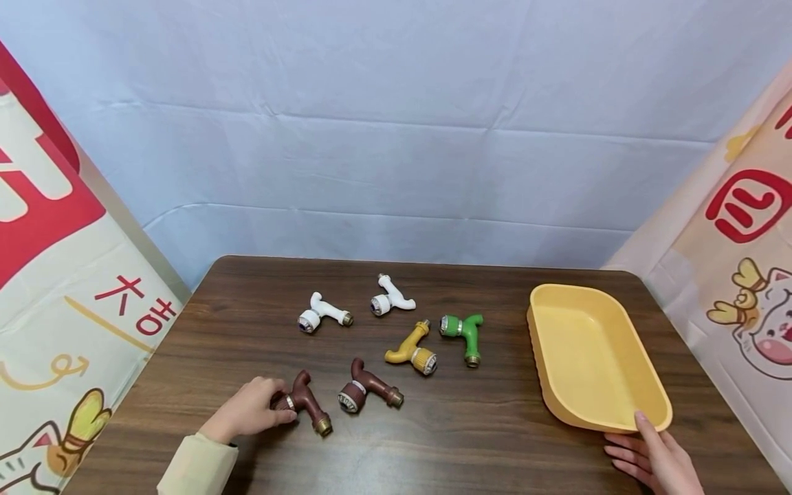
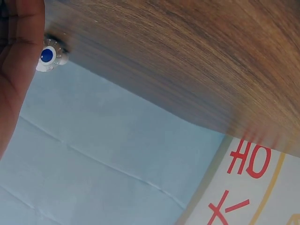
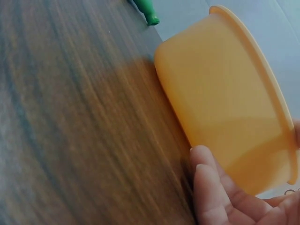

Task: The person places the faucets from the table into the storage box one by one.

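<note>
My left hand (image 1: 252, 409) holds the round knob of a brown faucet (image 1: 306, 399) at the front left of the table, thumb and fingers on either side of it. Its spout and brass threaded end stay visible. A second brown faucet (image 1: 371, 385) lies just to the right. In the left wrist view only part of the hand (image 2: 18, 70) shows, and the held faucet is hidden. At the right, my right hand (image 1: 658, 457) grips the near rim of a yellow plastic tray (image 1: 588, 350), thumb over the edge, fingers against the outer wall (image 3: 225, 93).
Behind the brown faucets lie a white faucet (image 1: 328, 311), another white faucet (image 1: 394, 295), a yellow faucet (image 1: 410, 347) and a green faucet (image 1: 470, 337). The wooden table (image 1: 470, 440) ends at a pale cloth backdrop (image 1: 396, 172), with printed banners on both sides.
</note>
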Motion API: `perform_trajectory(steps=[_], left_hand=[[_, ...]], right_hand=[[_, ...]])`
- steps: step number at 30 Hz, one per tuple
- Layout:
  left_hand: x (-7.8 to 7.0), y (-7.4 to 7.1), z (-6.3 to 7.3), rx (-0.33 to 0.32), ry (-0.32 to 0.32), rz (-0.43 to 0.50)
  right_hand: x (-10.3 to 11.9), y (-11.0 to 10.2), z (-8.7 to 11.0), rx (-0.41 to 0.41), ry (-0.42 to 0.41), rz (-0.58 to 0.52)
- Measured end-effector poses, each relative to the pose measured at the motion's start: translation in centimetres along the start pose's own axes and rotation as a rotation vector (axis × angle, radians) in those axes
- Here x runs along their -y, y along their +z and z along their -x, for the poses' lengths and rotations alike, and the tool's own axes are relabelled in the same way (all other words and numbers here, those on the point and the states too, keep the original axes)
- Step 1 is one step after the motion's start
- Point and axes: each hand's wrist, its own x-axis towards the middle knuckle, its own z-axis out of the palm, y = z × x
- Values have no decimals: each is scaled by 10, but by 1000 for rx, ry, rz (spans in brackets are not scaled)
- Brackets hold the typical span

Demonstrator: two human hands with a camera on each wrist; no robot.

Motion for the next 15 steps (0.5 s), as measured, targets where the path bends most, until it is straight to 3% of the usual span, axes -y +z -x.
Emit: perform_trajectory(steps=[6, 15], left_hand=[[-3, -2, 0, -50, -2, -25], [-10, -4, -2, -175, 72, -61]], right_hand=[[0, 1, -1, 6, -5, 7], [-2, -1, -1, 2, -11, -6]])
